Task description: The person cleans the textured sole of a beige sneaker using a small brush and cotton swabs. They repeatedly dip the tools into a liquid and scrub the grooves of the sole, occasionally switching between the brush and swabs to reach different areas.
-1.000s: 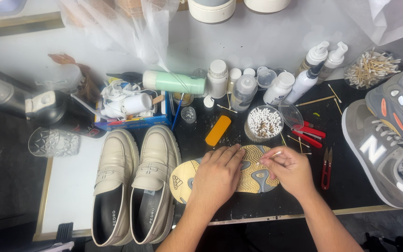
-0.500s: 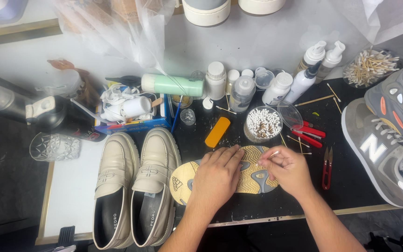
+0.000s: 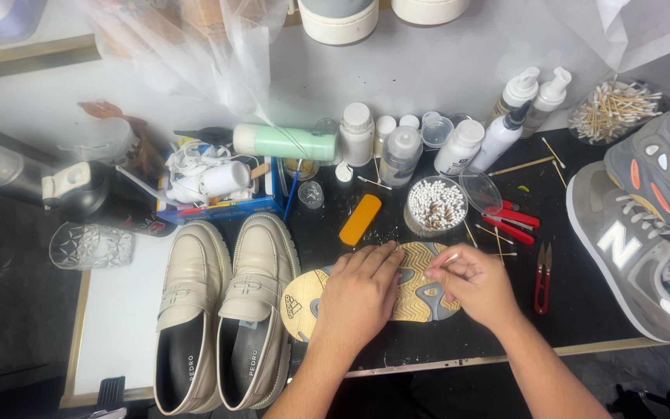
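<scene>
We saw the upturned yellow-and-grey rubber shoe sole (image 3: 420, 291) lying just right of the cream leather loafers (image 3: 222, 310). Our left hand (image 3: 358, 299) pressed flat on it, fingers spread; our right hand (image 3: 474, 283) pinched a thin cotton swab (image 3: 450, 260). A round tub of cotton swabs (image 3: 436, 206) stood behind the sole, and red-handled snips (image 3: 542, 278) lay to its right.

1 head-worn camera looks steeply down from close above the black worktable (image 3: 568, 326), facing the back wall. Both hands' fingers sit low in centre frame; bottles lie beyond the fingertips, shoes to either side.
</scene>
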